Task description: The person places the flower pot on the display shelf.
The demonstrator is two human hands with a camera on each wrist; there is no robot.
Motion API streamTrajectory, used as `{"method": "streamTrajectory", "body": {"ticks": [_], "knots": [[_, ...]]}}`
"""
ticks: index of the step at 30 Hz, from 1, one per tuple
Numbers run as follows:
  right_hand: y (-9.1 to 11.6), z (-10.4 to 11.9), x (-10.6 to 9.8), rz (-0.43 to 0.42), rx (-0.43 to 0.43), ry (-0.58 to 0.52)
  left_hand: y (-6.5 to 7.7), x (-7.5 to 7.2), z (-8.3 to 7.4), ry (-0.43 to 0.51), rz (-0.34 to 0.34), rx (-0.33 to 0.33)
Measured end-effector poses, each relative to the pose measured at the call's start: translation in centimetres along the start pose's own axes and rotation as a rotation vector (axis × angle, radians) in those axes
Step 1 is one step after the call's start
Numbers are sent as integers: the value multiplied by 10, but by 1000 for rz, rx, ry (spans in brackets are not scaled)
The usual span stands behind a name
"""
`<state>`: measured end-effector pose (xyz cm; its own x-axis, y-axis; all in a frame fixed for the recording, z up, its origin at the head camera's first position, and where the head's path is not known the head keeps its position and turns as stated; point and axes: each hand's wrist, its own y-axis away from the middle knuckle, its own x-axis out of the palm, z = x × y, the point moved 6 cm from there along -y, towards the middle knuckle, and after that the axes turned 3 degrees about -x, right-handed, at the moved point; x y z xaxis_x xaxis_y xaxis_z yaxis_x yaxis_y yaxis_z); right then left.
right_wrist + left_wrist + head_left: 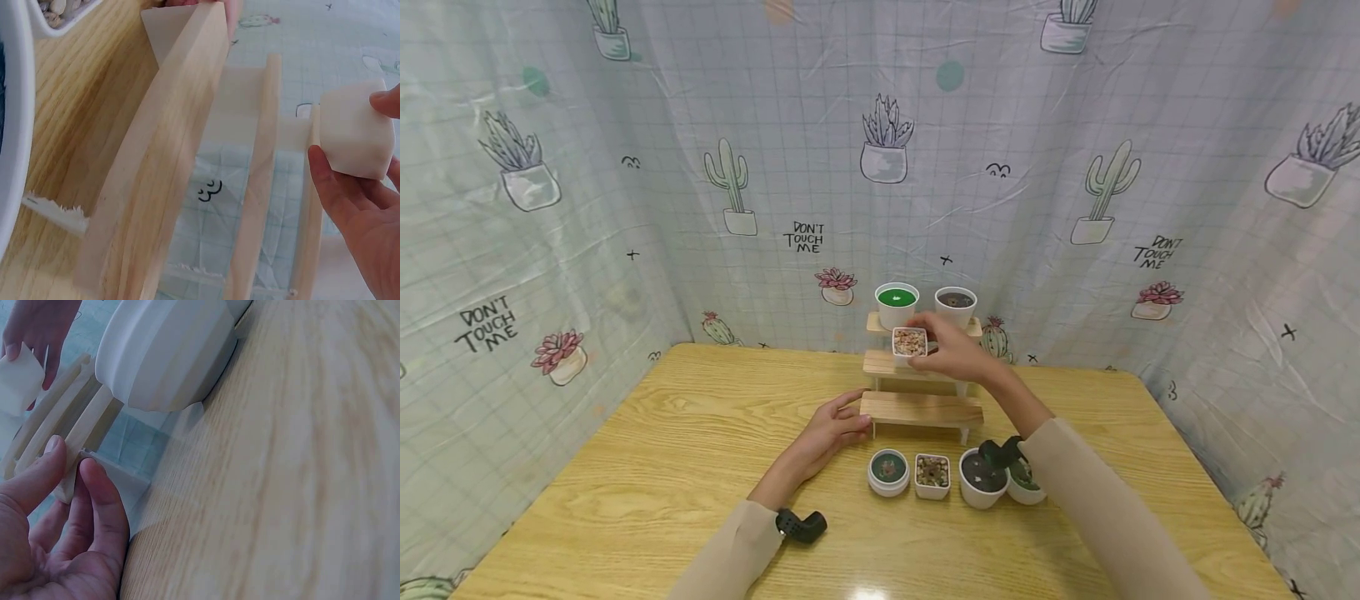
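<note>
A: Right hand?

B: Pinching the square pot, thumb on one side, fingers on the other. Pebbles inside, mouth facing the head camera.

A: Position of that pot?

B: Over the middle step of the wooden stand, left of centre. Cannot tell whether its base touches the wood.

A: Left hand?

B: Low, at the left end of the bottom step. Thumb and fingers pinch the board's end between them.

A: Top step?

B: Two round white pots, set apart. Green pot at left, bright green on top; grey pot at right, dark fill. Square pot is in front of the green one and lower.

A: Near side of the stand?

B: Four in a row on the table. From the left: ringed pot, pebble pot, dark pot, mossy pot. The last two stand close together, the mossy one partly covered by the right sleeve and wrist camera.

A: Backdrop?

B: Cactus-print curtain, gridded.
</note>
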<state>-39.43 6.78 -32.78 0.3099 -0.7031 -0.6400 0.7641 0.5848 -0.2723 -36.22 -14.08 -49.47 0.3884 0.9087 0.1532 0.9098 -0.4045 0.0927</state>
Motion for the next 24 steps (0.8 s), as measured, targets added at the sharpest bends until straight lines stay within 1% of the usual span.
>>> {"method": "streamTrajectory", "body": {"ticks": [7,13,20,24], "knots": [[-7,-5,7,-26,38,38,0,0,0,4,1,4],[-11,-9,15,-29,78,40,0,0,0,4,-8,-1],[-14,-12,22,-48,91,49,-1,0,1,3,-11,-3],[-15,-13,25,-47,92,36,-1,0,1,-3,-9,0]]}}
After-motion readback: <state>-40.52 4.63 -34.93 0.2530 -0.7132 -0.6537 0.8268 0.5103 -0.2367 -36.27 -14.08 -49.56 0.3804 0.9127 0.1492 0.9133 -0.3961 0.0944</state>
